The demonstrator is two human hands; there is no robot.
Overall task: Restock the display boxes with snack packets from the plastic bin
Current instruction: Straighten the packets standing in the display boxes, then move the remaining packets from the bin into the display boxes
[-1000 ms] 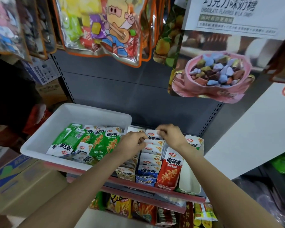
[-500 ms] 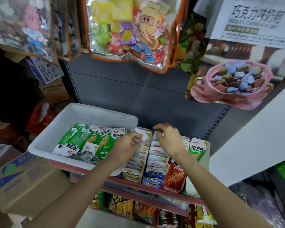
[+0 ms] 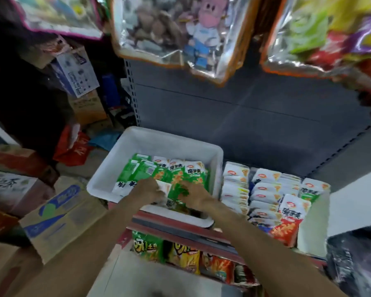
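Both hands reach into the white plastic bin (image 3: 124,159) on the shelf's left end. Left hand (image 3: 151,189) and right hand (image 3: 194,197) pinch green snack packets (image 3: 176,176); lift them together, edges aligned, toward the display boxes (image 3: 266,189) beside.

Three large black Chinese characters, 魔芋爽, printed on the white top of the red snack packet (image 3: 288,219) at the front of the display boxes (image 3: 313,236), under a small red oval logo too blurred to read. Same three characters across the tops of the green packets (image 3: 180,174) in the white plastic bin (image 3: 169,142). Big yellow lettering, partly 土豆, on the green chip bag (image 3: 147,247) on the lower shelf. Black brush characters on the cardboard carton (image 3: 7,185) at far left, only 茶 legible.
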